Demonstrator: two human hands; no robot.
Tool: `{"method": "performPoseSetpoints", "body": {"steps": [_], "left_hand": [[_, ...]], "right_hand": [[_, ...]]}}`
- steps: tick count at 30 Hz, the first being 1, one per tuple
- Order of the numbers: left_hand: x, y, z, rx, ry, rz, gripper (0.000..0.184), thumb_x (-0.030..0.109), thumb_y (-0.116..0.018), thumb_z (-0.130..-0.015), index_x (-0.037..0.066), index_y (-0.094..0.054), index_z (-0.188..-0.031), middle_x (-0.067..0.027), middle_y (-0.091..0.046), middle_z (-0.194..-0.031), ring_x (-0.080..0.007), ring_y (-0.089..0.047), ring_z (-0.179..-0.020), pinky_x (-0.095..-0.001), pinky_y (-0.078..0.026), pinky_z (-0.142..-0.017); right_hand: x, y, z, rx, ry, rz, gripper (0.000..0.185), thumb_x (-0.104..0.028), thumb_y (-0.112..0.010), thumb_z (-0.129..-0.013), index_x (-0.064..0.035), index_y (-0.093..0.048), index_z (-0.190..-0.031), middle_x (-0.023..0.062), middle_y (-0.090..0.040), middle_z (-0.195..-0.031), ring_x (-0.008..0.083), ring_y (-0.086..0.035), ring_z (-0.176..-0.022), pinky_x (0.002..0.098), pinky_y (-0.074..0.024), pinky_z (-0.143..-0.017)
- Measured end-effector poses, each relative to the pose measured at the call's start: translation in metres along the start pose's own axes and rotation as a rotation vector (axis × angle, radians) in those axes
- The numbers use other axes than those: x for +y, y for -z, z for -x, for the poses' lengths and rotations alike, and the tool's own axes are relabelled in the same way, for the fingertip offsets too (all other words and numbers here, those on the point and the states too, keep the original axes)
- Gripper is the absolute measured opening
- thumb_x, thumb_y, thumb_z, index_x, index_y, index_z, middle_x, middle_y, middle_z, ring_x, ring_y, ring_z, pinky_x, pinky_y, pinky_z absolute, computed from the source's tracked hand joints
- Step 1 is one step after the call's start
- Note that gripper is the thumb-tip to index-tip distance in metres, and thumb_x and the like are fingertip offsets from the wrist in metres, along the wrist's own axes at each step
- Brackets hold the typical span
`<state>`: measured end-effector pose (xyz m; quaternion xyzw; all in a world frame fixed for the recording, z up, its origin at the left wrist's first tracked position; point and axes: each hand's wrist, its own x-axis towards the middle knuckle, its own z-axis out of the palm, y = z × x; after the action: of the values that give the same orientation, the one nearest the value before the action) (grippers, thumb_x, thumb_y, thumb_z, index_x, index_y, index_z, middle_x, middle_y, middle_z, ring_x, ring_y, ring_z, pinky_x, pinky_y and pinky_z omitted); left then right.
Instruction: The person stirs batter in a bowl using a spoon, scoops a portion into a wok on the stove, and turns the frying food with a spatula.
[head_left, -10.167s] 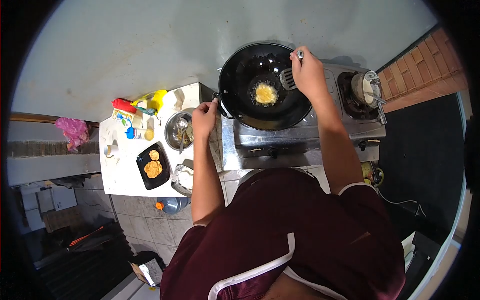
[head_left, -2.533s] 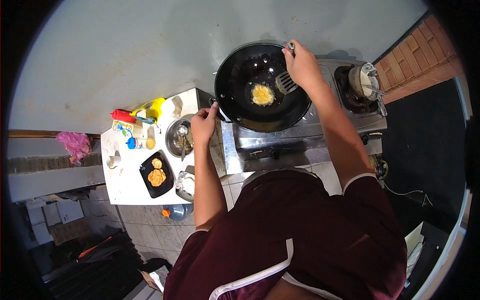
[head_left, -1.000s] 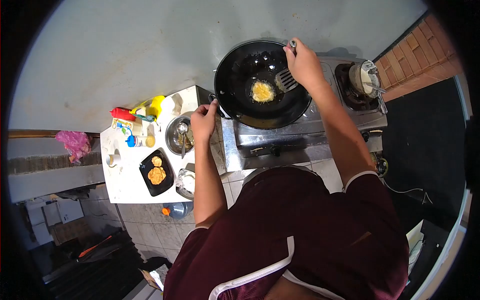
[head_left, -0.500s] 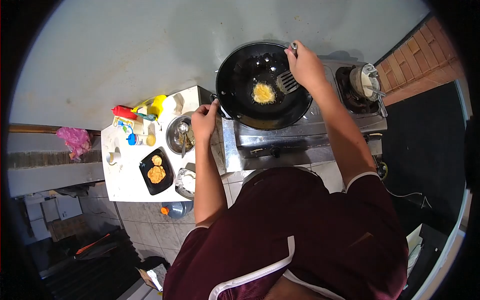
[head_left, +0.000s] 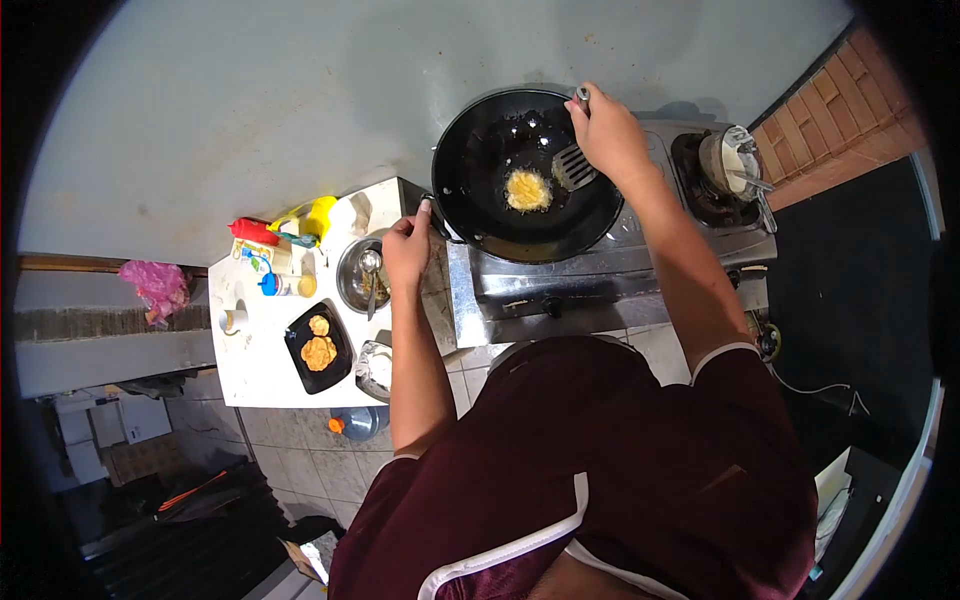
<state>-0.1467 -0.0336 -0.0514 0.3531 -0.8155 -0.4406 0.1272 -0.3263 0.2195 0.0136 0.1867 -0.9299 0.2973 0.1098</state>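
Observation:
A black wok (head_left: pixel 480 220) rests on the steel gas stove (head_left: pixel 590 300). In its oil lies one yellow fritter (head_left: pixel 528 190) with bubbling edges. My right hand (head_left: pixel 608 130) is closed around the handle of a slotted spatula (head_left: pixel 574 168). The spatula's blade sits inside the wok, to the right of the fritter and apart from it. My left hand (head_left: pixel 407 245) is closed at the wok's left side handle, thumb up against it. Part of that handle is hidden by the fingers.
Left of me, a white table (head_left: pixel 235 365) bears a black plate (head_left: pixel 335 380) with fried pieces, a metal bowl (head_left: pixel 350 285) with a ladle (head_left: pixel 371 264), a foil-like dish (head_left: pixel 373 368) of white stuff and several bottles. A pot (head_left: pixel 722 160) stands on the right burner. A water jug (head_left: pixel 362 422) is below.
The view has shifted slightly, so the table appears a little further right. Both hands, the spatula and the fritter keep nearly the same places.

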Motion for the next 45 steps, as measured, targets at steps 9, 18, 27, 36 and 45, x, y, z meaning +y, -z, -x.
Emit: {"method": "performPoseSetpoints", "body": {"steps": [9, 18, 27, 36, 45], "left_hand": [[-0.017, 0.002, -0.004, 0.103, -0.064, 0.114, 0.041, 0.036, -0.066, -0.088, -0.004, -0.061, -0.080, -0.0047, -0.058, -0.065, -0.0110, -0.048, -0.061, -0.0274, -0.042, -0.060], [-0.025, 0.006, -0.007, 0.056, -0.064, 0.194, 0.031, 0.026, -0.062, -0.092, -0.003, -0.061, -0.080, -0.0031, -0.058, -0.065, -0.0088, -0.045, -0.060, -0.0265, -0.041, -0.059], [-0.019, 0.009, 0.001, 0.090, -0.199, 0.064, 0.033, 0.030, -0.064, -0.089, -0.003, -0.067, -0.091, -0.0076, -0.066, -0.079, -0.0123, -0.057, -0.072, -0.0253, -0.045, -0.070], [-0.020, 0.009, 0.003, 0.130, -0.158, 0.003, 0.031, 0.027, -0.067, -0.086, -0.004, -0.068, -0.088, -0.0113, -0.068, -0.075, -0.0138, -0.060, -0.070, -0.0288, -0.048, -0.070], [-0.011, 0.010, 0.003, 0.027, 0.037, -0.028, 0.029, 0.025, -0.068, -0.086, -0.001, -0.069, -0.097, -0.0103, -0.070, -0.084, -0.0143, -0.062, -0.080, -0.0267, -0.046, -0.077]], "right_hand": [[0.000, 0.000, -0.001, 0.003, 0.016, -0.009, 0.035, -0.029, -0.052, -0.092, -0.0028, -0.054, -0.115, 0.0182, -0.066, -0.099, 0.0382, -0.063, -0.090, 0.0466, -0.0492, -0.079], [-0.002, -0.001, 0.002, 0.045, 0.044, -0.027, 0.035, -0.028, -0.052, -0.092, -0.0024, -0.054, -0.115, 0.0189, -0.066, -0.098, 0.0382, -0.063, -0.089, 0.0466, -0.0494, -0.079], [0.000, -0.004, 0.001, 0.068, 0.042, -0.023, 0.032, -0.028, -0.052, -0.092, -0.0024, -0.054, -0.112, 0.0187, -0.065, -0.098, 0.0385, -0.063, -0.089, 0.0467, -0.0495, -0.078], [-0.001, -0.005, 0.001, 0.045, 0.033, -0.030, 0.032, -0.027, -0.051, -0.092, -0.0033, -0.054, -0.113, 0.0189, -0.065, -0.100, 0.0389, -0.062, -0.091, 0.0470, -0.0493, -0.079], [-0.001, -0.006, 0.002, 0.057, 0.017, -0.052, 0.033, -0.027, -0.051, -0.093, -0.0023, -0.053, -0.115, 0.0193, -0.065, -0.102, 0.0392, -0.062, -0.092, 0.0473, -0.0488, -0.080]]}}
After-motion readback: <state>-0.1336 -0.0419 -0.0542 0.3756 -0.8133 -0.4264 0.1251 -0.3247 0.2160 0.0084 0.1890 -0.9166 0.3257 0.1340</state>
